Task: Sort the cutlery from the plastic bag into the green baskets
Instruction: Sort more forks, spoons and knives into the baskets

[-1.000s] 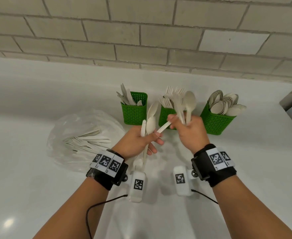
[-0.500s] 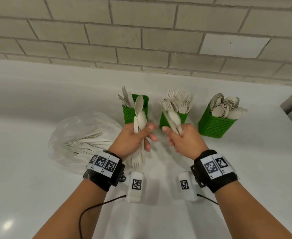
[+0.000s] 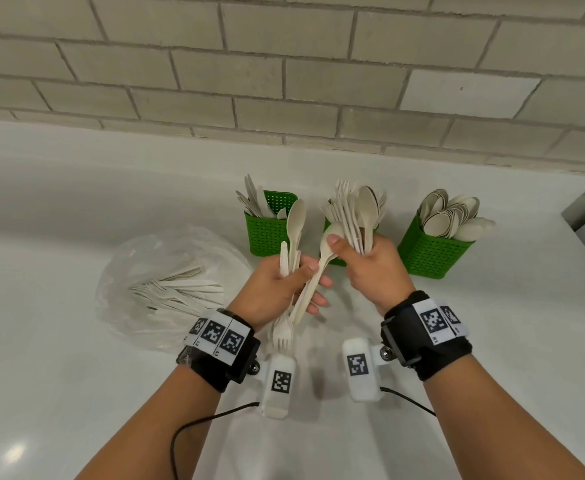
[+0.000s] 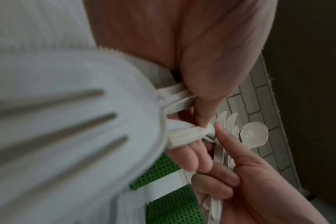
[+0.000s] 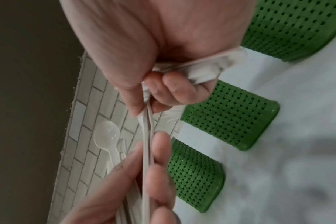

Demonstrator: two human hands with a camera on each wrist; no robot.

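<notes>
1. Beige plastic cutlery is split between both hands, held above the white counter (image 3: 76, 393), just short of the three green baskets.
2. Left hand (image 3: 277, 289): fingers curled round a mixed bundle (image 3: 293, 258). A spoon bowl and a knife tip stick out above the fist, fork tines (image 3: 281, 336) hang below it. Mixed ends up and down suggest an unsorted grab, held as stock.
3. Right hand (image 3: 370, 268): fingers closed on a bunch of forks plus a spoon (image 3: 367, 207), heads above the fist. Its thumb and forefinger also pinch the bowl of a loose spoon (image 3: 322, 258), whose handle slants down across the left hand's fingers. Looks like a pull-out from the left bundle; judgement only.
4. Right wrist view confirms both hands are on shared handles, left fingertips just below the right grip.
5. Baskets beyond the grips: knife basket (image 3: 267, 233) past the left hand, fork basket (image 3: 332, 258) directly behind the right fist and mostly hidden, spoon basket (image 3: 433, 251) off the right hand's outer side.
6. Plastic bag (image 3: 166, 289) lies outboard of the left hand, well apart from the baskets, with cutlery still inside. So the sort isn't finished.
7. Risk: right hand holds forks and spoons together, so one drop would mix types.
</notes>
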